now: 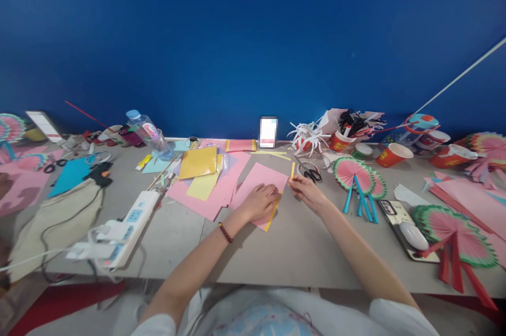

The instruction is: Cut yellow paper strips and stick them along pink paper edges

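Note:
A pink sheet of paper lies slanted on the grey table, with a yellow strip along its right edge. My left hand rests flat on the lower part of this sheet, its fingers stretched toward the yellow edge. Just right of the sheet, my right hand pinches a short yellow paper strip that points upward. Black-handled scissors lie behind my right hand. More yellow strips lie beyond the sheet, in front of a propped-up phone.
Left of the sheet are a yellow packet, a tilted water bottle and a white power strip. Pleated paper fans, red paper cups, and a phone bearing a white mouse occupy the right. A blue wall stands behind.

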### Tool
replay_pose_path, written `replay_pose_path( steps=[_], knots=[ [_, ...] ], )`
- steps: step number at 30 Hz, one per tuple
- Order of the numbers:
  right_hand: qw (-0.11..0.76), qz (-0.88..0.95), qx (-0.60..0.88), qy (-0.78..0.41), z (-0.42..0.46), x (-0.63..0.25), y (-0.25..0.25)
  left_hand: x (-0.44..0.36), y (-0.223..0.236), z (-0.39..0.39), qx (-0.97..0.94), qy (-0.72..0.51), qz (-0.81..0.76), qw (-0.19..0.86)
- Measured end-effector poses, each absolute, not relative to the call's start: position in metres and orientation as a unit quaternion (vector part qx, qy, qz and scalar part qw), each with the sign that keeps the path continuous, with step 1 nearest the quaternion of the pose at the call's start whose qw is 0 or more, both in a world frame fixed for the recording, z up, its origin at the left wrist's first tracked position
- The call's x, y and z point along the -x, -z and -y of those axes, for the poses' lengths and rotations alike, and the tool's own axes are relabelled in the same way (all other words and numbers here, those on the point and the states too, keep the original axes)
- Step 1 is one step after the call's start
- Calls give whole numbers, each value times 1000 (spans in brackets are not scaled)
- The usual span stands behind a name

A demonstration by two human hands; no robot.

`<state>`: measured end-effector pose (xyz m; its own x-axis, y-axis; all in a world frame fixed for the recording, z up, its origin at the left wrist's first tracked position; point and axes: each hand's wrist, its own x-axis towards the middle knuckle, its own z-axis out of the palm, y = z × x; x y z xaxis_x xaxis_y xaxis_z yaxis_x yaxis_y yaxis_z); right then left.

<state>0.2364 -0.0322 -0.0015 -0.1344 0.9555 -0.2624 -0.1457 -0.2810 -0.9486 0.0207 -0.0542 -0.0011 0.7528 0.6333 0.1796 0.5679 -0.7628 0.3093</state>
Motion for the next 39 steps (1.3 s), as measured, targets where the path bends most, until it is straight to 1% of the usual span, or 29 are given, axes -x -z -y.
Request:
replay_pose_path(
  steps=[4,7,14,17,21,25,28,31,39],
  knots=[
    [454,387,481,-642,34,-231,4,-21,5,56,-923,-148,-332,125],
    [442,395,496,-635,35,-231,7,-23,7,56,-919,-154,-339,128],
    [377,500,552,-550,32,-234,11,-19,1,57,-917,-165,-325,161],
    [343,540,549,-538,31,-236,10,-17,0,58,-917,-170,-318,168],
    [310,540,568,-538,32,-238,9,-16,-2,60,-919,-177,-310,168],
    [330,557,572,-504,37,-241,9,-21,-1,62,-922,-177,-306,160],
    [361,585,569,-451,42,-246,13,-28,1,63,-927,-171,-298,152],
    [365,599,586,-406,47,-253,18,-33,5,64,-930,-167,-296,142],
    [368,615,584,-380,46,-257,27,-34,5,65,-930,-170,-293,142]
  ],
)
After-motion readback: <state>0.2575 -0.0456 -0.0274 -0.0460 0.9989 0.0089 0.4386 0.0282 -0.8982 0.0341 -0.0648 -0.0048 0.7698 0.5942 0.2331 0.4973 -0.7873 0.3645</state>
